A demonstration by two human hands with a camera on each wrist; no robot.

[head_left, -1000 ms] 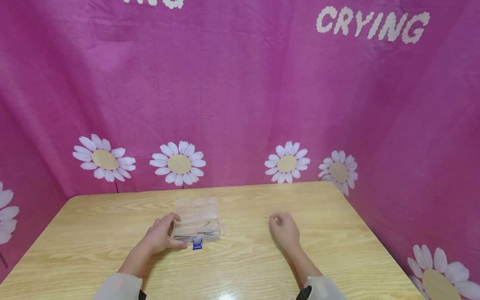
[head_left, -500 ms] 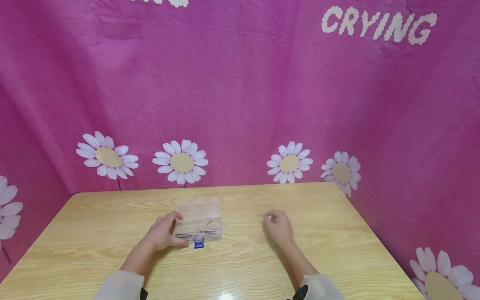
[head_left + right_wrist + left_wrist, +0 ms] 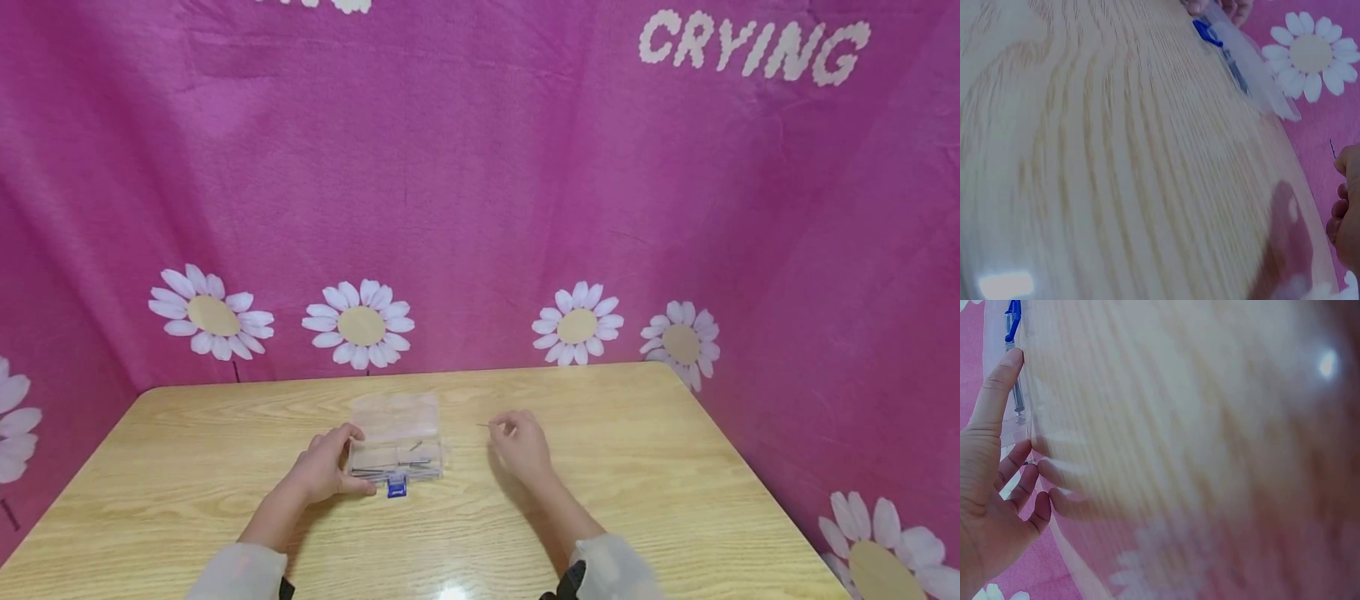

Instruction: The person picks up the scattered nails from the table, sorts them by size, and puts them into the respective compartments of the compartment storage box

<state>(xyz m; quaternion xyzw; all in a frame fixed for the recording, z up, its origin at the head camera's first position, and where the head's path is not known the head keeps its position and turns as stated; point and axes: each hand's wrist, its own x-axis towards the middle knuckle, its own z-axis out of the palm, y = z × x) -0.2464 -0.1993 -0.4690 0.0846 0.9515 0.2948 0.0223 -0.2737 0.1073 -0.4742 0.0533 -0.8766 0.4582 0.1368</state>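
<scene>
A clear plastic case stands on the table with its lid raised toward the back. Several thin metal rods lie inside, and a blue latch hangs at its front. My left hand holds the case by its left end, thumb along the front wall and fingers bent round the side. To the right of the case, my right hand pinches a thin needle-like metal rod between thumb and forefinger. In the head view its tip points left toward the case. The rod's exact kind is too small to tell.
A wood-grain table extends around both hands. Behind it and along the sides hangs a pink cloth with white daisies and lettering.
My right hand has moved left across the table with the thin rod, closer to the case. The left hand keeps its hold on the case.
</scene>
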